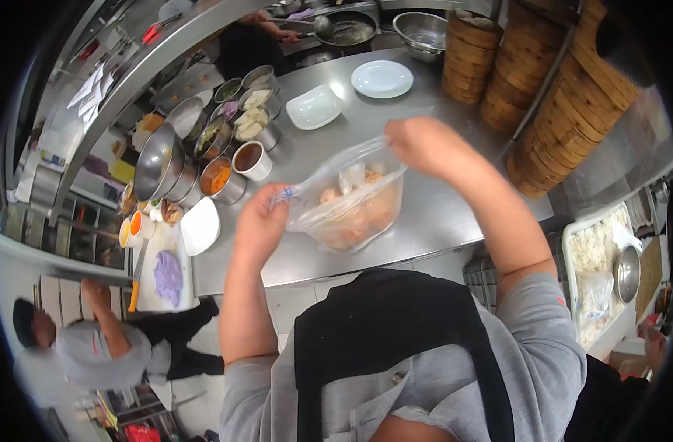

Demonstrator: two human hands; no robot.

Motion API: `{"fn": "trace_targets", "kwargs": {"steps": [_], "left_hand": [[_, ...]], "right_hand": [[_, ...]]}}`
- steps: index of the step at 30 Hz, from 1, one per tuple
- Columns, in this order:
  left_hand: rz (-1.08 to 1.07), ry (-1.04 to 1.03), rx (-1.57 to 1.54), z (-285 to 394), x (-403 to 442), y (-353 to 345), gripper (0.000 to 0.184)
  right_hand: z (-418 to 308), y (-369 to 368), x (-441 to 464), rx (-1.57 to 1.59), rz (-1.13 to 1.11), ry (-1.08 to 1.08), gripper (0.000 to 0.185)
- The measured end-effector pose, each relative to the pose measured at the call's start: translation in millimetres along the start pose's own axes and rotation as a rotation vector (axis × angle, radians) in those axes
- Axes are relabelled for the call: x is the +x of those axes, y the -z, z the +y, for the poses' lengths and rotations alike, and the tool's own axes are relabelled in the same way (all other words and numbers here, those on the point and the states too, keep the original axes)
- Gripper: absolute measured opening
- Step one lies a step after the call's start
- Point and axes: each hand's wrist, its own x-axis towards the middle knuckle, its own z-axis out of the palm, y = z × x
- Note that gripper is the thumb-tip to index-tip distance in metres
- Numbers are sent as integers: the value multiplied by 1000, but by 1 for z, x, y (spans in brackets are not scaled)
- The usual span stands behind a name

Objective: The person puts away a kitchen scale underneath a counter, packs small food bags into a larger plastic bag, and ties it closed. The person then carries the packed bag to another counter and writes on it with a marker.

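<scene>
A clear plastic bag hangs stretched between my hands over the steel counter. Inside are pale orange-pink pieces of food and a whitish lump; their exact kind is hard to make out. My left hand grips the bag's rim at the left, by a small blue print. At the upper right of the rim, my right hand is closed on the plastic. The bag's mouth is spread wide, and its bottom is close to or on the counter; I cannot tell which.
White plates and a squarish dish stand behind the bag. Metal tubs of ingredients and a brown sauce cup line the left. Bamboo steamers are stacked right. A knife lies left. Co-workers stand nearby.
</scene>
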Motion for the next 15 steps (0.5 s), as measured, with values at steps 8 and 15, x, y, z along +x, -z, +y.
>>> {"fn": "trace_targets", "kwargs": {"steps": [8,15], "left_hand": [[-30,116,38,42,-4,36,13],[257,-4,-135,45,-26,102,40]], "right_hand": [[6,20,5,397,58,96,16],[53,22,13,1163,-31,31,42]]}}
